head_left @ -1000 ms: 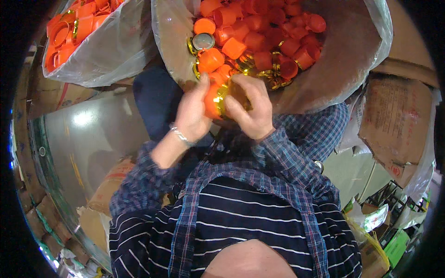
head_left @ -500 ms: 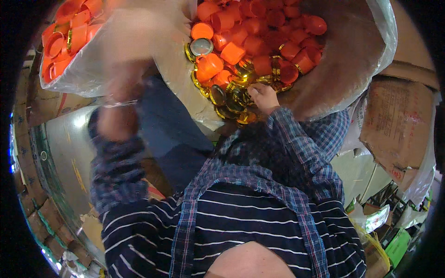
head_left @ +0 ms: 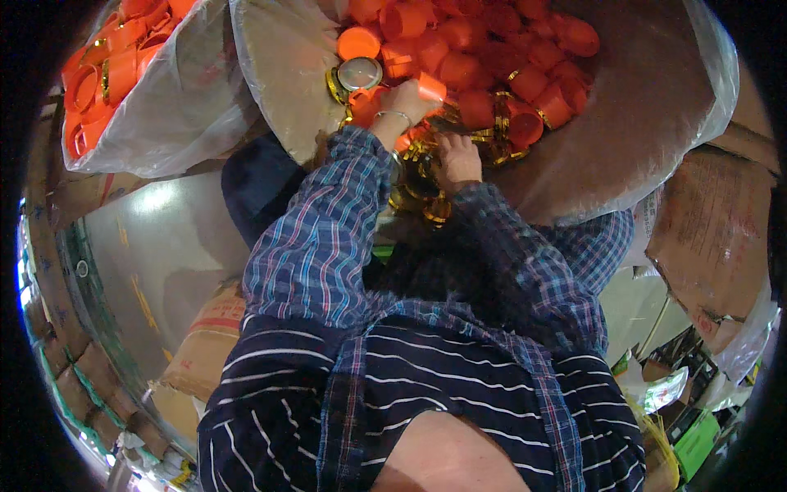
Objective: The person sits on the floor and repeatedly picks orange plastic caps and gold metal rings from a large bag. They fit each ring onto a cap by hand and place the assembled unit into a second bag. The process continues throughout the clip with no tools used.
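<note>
Orange plastic caps (head_left: 459,34) fill the far part of a carton lined with clear plastic (head_left: 639,123). Shiny gold rings (head_left: 502,119) lie among them and pile up at the near side. My left hand (head_left: 407,102) reaches in over the pile, its fingers closed round an orange cap (head_left: 432,88). Close by on the right, my right hand (head_left: 459,160) rests at the gold rings with its fingers bent; what they hold, if anything, is hidden. A round silver-faced lid (head_left: 359,74) lies left of my left hand.
A second plastic-lined container (head_left: 176,123) at the far left holds orange caps with gold bands. Cardboard (head_left: 709,238) stands at the right. A brown carton (head_left: 211,332) sits by my left elbow. A green box (head_left: 699,439) and packets lie at the lower right.
My left hand has swung right from the left container into the carton and now holds an orange cap. My right hand has stayed by the gold rings, shifting slightly.
</note>
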### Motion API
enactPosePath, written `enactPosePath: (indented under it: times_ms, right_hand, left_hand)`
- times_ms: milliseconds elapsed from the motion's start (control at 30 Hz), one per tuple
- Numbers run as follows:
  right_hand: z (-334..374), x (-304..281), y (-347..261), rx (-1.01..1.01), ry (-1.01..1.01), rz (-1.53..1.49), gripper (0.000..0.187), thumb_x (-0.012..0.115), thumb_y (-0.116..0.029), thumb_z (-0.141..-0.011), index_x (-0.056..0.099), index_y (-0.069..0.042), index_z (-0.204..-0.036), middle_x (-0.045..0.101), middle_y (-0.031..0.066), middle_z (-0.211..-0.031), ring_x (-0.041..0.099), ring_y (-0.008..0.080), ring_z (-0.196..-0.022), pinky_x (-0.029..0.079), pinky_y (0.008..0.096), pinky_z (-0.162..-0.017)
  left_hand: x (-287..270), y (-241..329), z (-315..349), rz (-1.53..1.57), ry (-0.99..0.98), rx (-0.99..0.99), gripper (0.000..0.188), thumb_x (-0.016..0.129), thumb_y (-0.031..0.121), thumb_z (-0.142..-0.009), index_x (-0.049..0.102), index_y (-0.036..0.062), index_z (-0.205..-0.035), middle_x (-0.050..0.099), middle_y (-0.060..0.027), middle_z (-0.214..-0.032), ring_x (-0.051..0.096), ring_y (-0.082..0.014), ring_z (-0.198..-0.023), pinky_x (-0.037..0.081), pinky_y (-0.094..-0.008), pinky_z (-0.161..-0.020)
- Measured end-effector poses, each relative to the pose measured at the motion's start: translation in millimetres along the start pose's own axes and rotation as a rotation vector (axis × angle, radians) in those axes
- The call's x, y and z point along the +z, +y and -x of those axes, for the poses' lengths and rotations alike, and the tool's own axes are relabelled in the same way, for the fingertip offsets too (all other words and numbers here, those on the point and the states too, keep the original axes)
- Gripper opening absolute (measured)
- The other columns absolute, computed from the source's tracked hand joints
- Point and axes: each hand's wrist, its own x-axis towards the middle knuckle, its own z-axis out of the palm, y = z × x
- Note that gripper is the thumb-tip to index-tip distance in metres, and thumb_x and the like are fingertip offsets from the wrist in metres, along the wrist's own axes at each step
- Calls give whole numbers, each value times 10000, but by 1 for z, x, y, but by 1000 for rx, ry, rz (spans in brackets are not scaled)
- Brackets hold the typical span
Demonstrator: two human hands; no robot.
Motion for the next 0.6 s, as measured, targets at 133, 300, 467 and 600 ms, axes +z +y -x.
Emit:
enactPosePath:
  times_ms: [133,300,467,600]
  right_hand:
    - [-17,5,-10,-108,-73,256,394,593,-203,-900,527,-59,-1261,579,143,-1169,525,321,-1123,439,451,-941]
    - [-19,-52,-3,99,-66,106,271,586,-288,-925,614,-61,-1070,663,130,-994,627,303,-972,494,459,-840]
    - [5,-134,-18,461,302,-838,344,729,-231,-856,578,2,-1059,691,190,-1057,666,262,-977,511,355,-871]
    - [42,-167,-81,52,511,-1222,424,766,-142,-816,465,-30,-1093,609,192,-1231,587,245,-1089,442,357,-989]
  left_hand:
    - [-10,19,29,163,113,-82,646,721,487,-821,615,-24,-1202,652,-241,-1191,630,-388,-1099,498,-458,-925]
    - [-45,47,84,764,374,-398,572,654,401,-908,562,-30,-1272,651,-184,-1236,635,-351,-1112,511,-429,-936]
    - [-89,79,171,1765,113,-314,262,565,206,-997,595,24,-1184,654,-93,-1156,645,-237,-1057,500,-378,-953]
    - [-101,106,222,1953,97,-235,224,547,182,-1006,601,40,-1170,652,-88,-1149,635,-205,-1049,491,-365,-958]
